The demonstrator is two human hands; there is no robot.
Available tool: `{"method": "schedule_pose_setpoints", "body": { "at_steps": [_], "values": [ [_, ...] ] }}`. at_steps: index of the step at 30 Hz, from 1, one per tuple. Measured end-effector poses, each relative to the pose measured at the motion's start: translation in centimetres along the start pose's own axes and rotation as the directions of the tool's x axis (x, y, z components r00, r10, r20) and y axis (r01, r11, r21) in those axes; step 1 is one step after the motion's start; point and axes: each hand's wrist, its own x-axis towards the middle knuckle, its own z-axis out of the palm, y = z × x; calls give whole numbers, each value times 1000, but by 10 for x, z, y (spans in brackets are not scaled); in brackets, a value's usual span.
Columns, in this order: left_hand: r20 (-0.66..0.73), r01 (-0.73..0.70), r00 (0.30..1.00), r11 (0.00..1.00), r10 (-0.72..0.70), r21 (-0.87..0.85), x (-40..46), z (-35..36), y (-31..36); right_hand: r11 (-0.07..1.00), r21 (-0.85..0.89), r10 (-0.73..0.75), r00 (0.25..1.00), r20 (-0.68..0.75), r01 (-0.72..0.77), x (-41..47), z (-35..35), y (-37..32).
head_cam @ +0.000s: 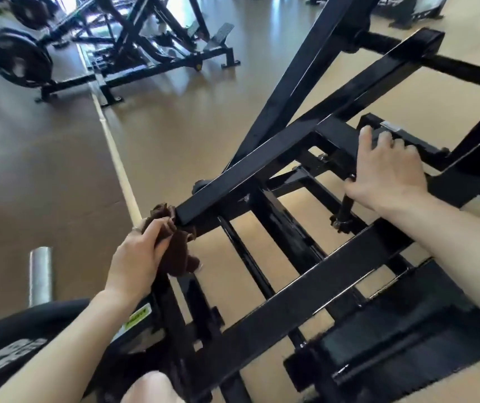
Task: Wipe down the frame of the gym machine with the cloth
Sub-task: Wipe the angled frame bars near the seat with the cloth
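**Currently: Cloth Applied at the End of a Frame Bar**

Here the brown cloth [175,245] is bunched in the left hand [140,257], fingers curled round it, and pressed against the cut end of a black square bar [262,161] of the gym machine frame, lower centre-left of the frame. The right hand [387,167], at centre right, is laid over a crossmember [407,141] with fingers loosely bent, apparently as a brace. Further bars toward the lower right are judged still to be wiped.

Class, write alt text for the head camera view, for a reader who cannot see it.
A person's left hand presses a bunched dark brown cloth against the end of a black square tube of a gym machine frame. The right hand rests on a crossbar further along. Tan floor and other machines lie beyond.
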Motion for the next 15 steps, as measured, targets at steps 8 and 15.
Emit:
{"method": "schedule_pose_setpoints", "body": {
  "at_steps": [8,15],
  "values": [
    [-87,224,971,974,-224,-15,-46,0,10,935,294,-185,981,-67,196,-34,-7,-61],
    [-82,154,985,988,-155,-15,-114,-7,16,606,599,-651,759,-6,524,-196,-16,-220]
  ]
}}
